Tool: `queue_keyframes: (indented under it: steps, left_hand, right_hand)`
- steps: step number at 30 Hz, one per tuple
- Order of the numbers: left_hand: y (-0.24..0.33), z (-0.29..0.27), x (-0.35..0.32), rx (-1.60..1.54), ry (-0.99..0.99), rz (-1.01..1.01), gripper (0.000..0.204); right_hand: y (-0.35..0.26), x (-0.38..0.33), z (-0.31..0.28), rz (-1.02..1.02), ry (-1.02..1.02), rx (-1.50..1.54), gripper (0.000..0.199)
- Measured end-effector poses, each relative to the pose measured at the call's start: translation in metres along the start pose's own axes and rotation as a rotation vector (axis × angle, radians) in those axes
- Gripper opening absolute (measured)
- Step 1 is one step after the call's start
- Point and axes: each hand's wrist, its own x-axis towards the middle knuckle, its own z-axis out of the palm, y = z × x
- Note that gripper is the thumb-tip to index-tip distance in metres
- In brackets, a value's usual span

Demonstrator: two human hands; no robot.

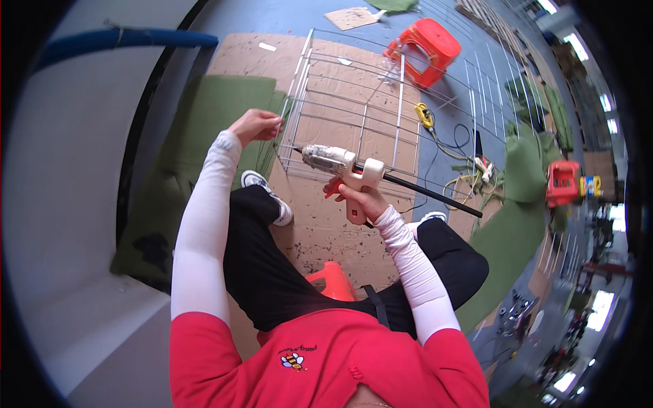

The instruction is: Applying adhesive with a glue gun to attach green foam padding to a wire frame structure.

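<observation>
My right hand (366, 200) is wrapped around the handle of a white glue gun (333, 161), its fingers at the red trigger. A long black glue stick (435, 195) sticks out of the gun's back end. The gun's nozzle points left, close to the near left corner of a metal wire frame (365, 129). My left hand (257, 126) is closed in a pinch beside the frame's left edge, just beyond the nozzle. What its fingertips hold, if anything, is too small to make out. Green fabric (211, 129) lies beneath and left of that hand.
Brown cardboard (320, 231) scattered with dark bits covers the floor under the frame. A red stool (428, 51) stands at the far side. A yellow socket (425, 115) and tangled cables lie right of the frame. More green fabric (510, 251) spreads to the right; a blue pipe (129, 44) is upper left.
</observation>
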Motion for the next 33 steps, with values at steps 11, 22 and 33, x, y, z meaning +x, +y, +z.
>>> queue_keyframes:
  steps: [11, 22, 33]
  left_hand:
    - [0.005, -0.002, 0.010, 0.045, 0.023, -0.088, 0.015]
    - [0.000, -0.002, 0.019, -0.005, -0.014, -0.097, 0.014]
    - [0.000, -0.001, 0.020, -0.010, -0.012, -0.097, 0.012]
  right_hand:
    - [0.003, 0.027, 0.018, -0.001, 0.036, -0.019, 0.039]
    - [0.018, 0.038, 0.018, 0.024, 0.031, 0.110, 0.049]
    - [0.026, 0.038, 0.019, 0.015, 0.031, 0.155, 0.049]
